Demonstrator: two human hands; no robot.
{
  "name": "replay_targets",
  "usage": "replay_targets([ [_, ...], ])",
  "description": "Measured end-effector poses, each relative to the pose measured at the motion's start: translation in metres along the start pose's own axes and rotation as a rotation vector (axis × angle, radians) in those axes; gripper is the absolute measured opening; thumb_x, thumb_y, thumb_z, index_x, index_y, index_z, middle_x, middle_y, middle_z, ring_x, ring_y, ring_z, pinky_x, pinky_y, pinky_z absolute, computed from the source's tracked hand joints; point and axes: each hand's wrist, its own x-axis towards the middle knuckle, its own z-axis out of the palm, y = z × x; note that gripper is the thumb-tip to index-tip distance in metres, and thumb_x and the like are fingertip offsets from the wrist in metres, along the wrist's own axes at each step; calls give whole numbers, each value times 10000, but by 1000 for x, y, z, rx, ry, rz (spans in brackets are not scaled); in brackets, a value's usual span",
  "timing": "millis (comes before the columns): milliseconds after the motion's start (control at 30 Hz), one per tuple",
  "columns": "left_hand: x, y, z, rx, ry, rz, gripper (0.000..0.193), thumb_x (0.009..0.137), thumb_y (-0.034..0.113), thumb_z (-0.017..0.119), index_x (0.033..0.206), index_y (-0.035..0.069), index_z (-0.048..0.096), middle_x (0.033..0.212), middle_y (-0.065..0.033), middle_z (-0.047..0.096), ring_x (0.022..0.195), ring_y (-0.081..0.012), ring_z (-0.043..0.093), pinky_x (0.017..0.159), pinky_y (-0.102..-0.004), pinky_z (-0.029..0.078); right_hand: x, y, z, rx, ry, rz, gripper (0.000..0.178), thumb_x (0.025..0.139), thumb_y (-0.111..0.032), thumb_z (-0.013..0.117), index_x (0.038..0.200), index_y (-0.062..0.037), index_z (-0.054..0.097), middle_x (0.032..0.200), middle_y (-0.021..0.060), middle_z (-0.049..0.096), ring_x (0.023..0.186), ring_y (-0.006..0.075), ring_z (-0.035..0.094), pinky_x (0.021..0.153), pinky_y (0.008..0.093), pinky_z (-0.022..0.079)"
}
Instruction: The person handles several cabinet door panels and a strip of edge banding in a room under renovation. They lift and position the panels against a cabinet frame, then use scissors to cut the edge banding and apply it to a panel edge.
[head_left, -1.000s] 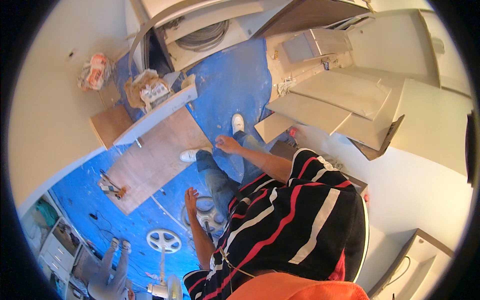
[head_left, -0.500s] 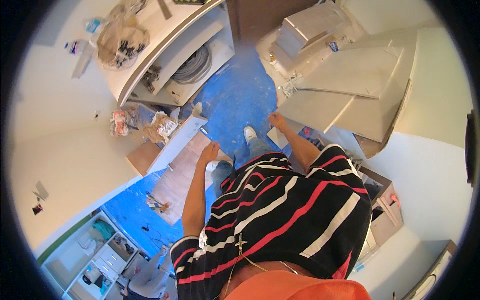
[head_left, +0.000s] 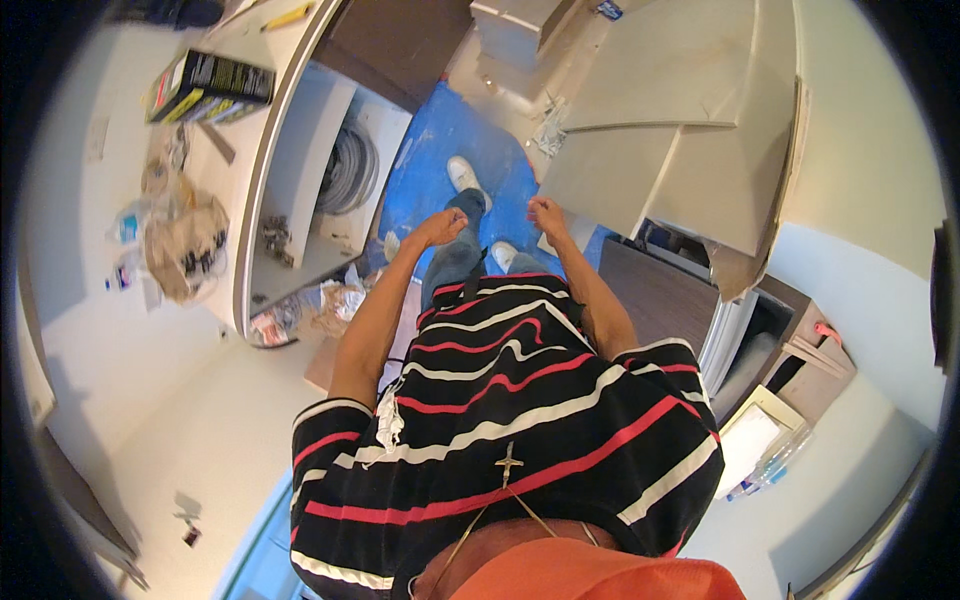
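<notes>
My left hand [head_left: 440,228] hangs in front of my left thigh with its fingers loosely curled in; no object shows in it. At my right, my right hand [head_left: 546,216] has its fingers bent inward too, and it appears to hold nothing. Its nearest neighbour is a stack of large pale panels [head_left: 606,182], with a visible gap between. Neither hand touches anything I can make out. Below them my white shoes [head_left: 463,173] are on a blue floor covering [head_left: 430,130], the left foot ahead of the right.
On the left a white cabinet [head_left: 299,85] holds a coil of grey cable [head_left: 345,172]. A black and yellow box [head_left: 215,88] and a plastic bag [head_left: 185,240] sit on its top. A dark panel [head_left: 660,305] and a brown cabinet [head_left: 785,300] stand right. Crumpled packaging [head_left: 335,305] lies at the cabinet's end.
I have walked forward, and my left foot is now ahead. The cabinet and panels are closer, and the box has come into view. Both hands remain loosely curled.
</notes>
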Motion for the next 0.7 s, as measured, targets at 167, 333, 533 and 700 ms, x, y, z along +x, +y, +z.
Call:
replay_targets([
  [167,130,2,-88,99,-74,202,389,967,351,511,1165,37,627,1098,-248,677,1056,-403,643,918,-455,495,56,-69,-3,81,65,-17,380,929,-308,625,1238,-89,593,1032,53,671,878,177,660,692,325,484],
  [333,211,31,-171,129,77,240,361,955,315,509,1143,38,642,1093,-251,679,1047,-408,645,919,-471,493,101,-138,-29,125,256,117,365,931,-308,624,1233,-106,588,1011,50,665,880,171,659,709,336,487],
  [533,269,62,-254,75,29,205,385,954,323,503,1166,32,639,1105,-248,680,1070,-402,640,929,-464,490,133,-208,-51,235,416,-14,331,921,-262,639,1181,-59,614,966,70,669,785,157,660,578,286,463],
  [700,312,54,-280,86,-42,149,420,965,351,494,1186,22,632,1126,-242,677,1093,-396,634,943,-450,488,175,-240,-68,281,470,3,336,922,-275,644,1189,-76,602,998,66,667,805,158,665,617,290,476],
])
